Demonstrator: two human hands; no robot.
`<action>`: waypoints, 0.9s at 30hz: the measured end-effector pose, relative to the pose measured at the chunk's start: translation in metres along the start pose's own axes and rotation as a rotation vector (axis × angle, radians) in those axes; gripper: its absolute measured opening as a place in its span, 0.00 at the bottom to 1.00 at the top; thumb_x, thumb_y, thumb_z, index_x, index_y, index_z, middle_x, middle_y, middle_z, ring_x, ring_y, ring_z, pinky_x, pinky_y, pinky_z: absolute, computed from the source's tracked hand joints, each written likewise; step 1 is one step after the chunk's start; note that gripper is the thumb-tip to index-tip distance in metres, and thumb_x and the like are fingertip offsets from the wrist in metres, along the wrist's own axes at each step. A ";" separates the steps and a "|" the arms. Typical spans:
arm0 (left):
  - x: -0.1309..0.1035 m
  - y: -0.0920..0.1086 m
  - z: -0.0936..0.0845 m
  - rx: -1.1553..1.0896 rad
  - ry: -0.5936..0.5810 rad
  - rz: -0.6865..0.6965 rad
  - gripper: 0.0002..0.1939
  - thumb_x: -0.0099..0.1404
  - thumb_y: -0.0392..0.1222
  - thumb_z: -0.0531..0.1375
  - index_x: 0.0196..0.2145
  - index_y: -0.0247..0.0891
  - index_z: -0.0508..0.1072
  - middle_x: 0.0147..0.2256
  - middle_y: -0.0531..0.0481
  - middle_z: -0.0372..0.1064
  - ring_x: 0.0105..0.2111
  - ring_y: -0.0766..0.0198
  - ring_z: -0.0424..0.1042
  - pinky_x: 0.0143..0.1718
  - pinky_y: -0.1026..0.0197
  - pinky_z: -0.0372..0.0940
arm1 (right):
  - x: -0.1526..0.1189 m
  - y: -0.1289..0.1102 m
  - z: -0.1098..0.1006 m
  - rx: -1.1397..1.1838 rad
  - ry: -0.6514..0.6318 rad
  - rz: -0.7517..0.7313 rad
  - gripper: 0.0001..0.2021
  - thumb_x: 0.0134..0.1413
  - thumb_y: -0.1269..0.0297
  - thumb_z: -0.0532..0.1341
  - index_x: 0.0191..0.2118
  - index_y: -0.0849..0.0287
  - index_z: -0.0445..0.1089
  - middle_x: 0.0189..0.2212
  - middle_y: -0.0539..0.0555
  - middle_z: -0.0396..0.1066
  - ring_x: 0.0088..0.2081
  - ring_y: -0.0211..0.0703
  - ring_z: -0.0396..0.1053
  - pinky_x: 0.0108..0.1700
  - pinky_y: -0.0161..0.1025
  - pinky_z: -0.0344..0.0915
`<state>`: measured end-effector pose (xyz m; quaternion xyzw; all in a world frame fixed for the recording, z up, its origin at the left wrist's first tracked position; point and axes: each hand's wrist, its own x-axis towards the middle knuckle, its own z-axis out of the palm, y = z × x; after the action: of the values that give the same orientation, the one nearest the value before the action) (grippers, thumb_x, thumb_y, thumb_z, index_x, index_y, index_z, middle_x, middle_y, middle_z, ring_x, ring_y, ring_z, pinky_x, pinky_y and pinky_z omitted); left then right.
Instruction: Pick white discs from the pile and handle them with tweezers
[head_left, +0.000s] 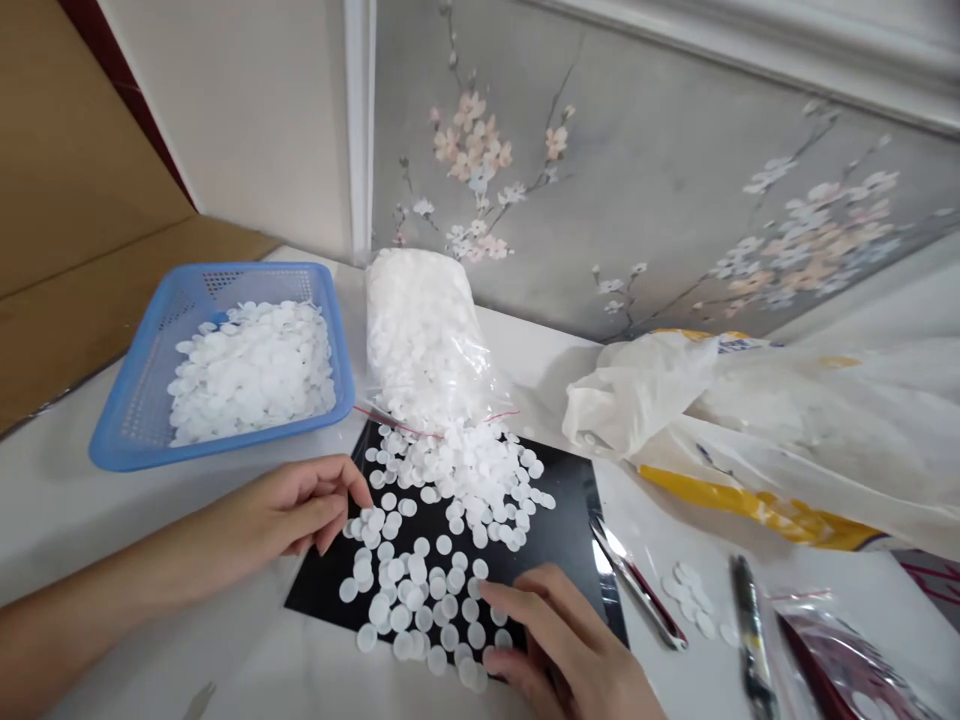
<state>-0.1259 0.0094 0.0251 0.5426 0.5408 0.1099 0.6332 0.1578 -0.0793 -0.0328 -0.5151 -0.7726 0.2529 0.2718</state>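
Observation:
Many small round white translucent discs (416, 590) lie scattered over a black sheet (562, 470). More of them spill from a clear zip bag (424, 310) at the sheet's far edge. At the sheet's left edge is my left hand (319, 505), its fingers curled beside a small cluster of discs; whether anything sits in them is hidden. On the near right side, my right hand (559, 635) has its index finger and thumb apart, the tips at the outer discs. I see no disc gripped between them.
A blue plastic basket (337, 370) heaped with discs stands at the left. Tweezers (641, 585) lie along the sheet's right edge, near several loose discs (686, 590) and a slim dark tool (752, 640). A white and yellow plastic bag (750, 420) lies behind them. A flowered wall panel (637, 200) bounds the table.

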 end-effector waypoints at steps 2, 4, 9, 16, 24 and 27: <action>-0.002 -0.004 0.003 0.008 -0.050 0.015 0.13 0.68 0.51 0.51 0.41 0.41 0.68 0.24 0.57 0.58 0.24 0.66 0.55 0.26 0.65 0.50 | 0.014 -0.004 0.000 -0.036 0.018 -0.049 0.11 0.65 0.68 0.51 0.40 0.54 0.71 0.32 0.53 0.69 0.30 0.40 0.71 0.32 0.34 0.68; -0.002 -0.008 0.007 0.028 -0.093 0.031 0.15 0.69 0.53 0.49 0.42 0.41 0.68 0.24 0.58 0.56 0.25 0.66 0.53 0.26 0.65 0.50 | 0.029 -0.009 0.001 -0.078 0.024 -0.089 0.10 0.63 0.70 0.54 0.36 0.55 0.71 0.30 0.53 0.70 0.31 0.42 0.70 0.32 0.36 0.67; -0.003 -0.011 0.013 0.145 -0.030 0.048 0.15 0.69 0.54 0.50 0.40 0.43 0.69 0.25 0.58 0.49 0.27 0.65 0.49 0.26 0.65 0.46 | 0.058 -0.019 0.009 -0.175 -0.061 -0.117 0.09 0.52 0.79 0.61 0.31 0.56 0.71 0.29 0.50 0.70 0.31 0.42 0.69 0.35 0.39 0.64; -0.006 -0.011 0.021 0.148 -0.026 0.076 0.11 0.69 0.49 0.50 0.39 0.44 0.69 0.24 0.59 0.50 0.26 0.66 0.49 0.25 0.65 0.45 | 0.072 -0.021 0.013 -0.163 -0.205 -0.020 0.11 0.43 0.83 0.62 0.26 0.57 0.70 0.25 0.48 0.67 0.29 0.39 0.67 0.37 0.39 0.62; -0.009 -0.008 0.032 0.126 -0.049 0.076 0.09 0.67 0.44 0.51 0.36 0.43 0.70 0.24 0.59 0.54 0.25 0.66 0.52 0.25 0.65 0.48 | 0.079 -0.030 0.006 0.003 -0.278 0.159 0.10 0.39 0.82 0.59 0.22 0.59 0.67 0.24 0.48 0.65 0.29 0.38 0.64 0.33 0.34 0.60; -0.010 -0.011 0.033 0.105 -0.051 0.087 0.10 0.67 0.47 0.52 0.38 0.42 0.70 0.24 0.58 0.56 0.26 0.66 0.54 0.26 0.65 0.49 | 0.078 -0.032 0.000 0.200 -0.247 0.302 0.07 0.41 0.79 0.57 0.25 0.58 0.66 0.23 0.47 0.65 0.26 0.36 0.62 0.29 0.32 0.58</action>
<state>-0.1082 -0.0202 0.0162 0.6009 0.5054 0.0950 0.6119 0.1115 -0.0177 0.0008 -0.5605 -0.6853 0.4271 0.1838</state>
